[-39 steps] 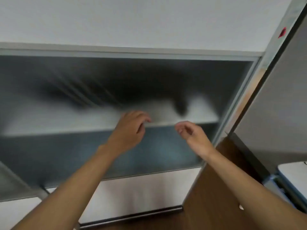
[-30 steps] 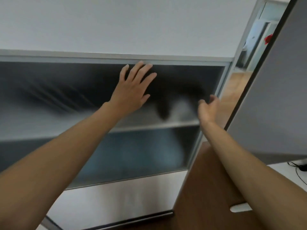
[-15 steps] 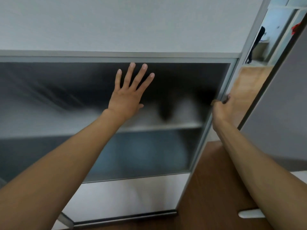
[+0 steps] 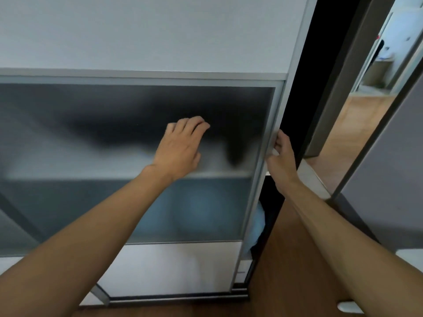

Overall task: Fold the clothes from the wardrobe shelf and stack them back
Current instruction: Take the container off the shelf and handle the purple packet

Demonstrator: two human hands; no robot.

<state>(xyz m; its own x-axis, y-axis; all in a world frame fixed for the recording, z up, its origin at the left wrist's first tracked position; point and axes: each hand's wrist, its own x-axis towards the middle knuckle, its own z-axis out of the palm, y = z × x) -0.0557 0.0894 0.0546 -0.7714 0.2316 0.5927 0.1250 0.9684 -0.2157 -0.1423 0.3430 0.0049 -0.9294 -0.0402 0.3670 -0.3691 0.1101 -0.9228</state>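
Note:
A sliding wardrobe door point(image 4: 114, 53) with a frosted glass panel fills the view. My right hand point(image 4: 280, 156) grips its right edge frame, with a dark gap open beside it. My left hand point(image 4: 180, 147) rests on the glass with its fingers curled, holding nothing. Behind the glass a shelf point(image 4: 217, 173) shows as a pale band, with blurred dark and white clothes point(image 4: 235, 147) on it. Light blue cloth point(image 4: 257, 225) shows below through the gap.
The dark wardrobe opening point(image 4: 299, 88) lies right of the door edge. A grey door panel point(image 4: 389, 168) stands at the far right, with a lit room point(image 4: 375, 65) seen past it. Brown wood floor point(image 4: 286, 282) runs beneath my arms.
The sliding door has moved left and a dark gap has opened at its right edge. My right hand keeps hold of that edge. My left hand's spread fingers have curled on the glass.

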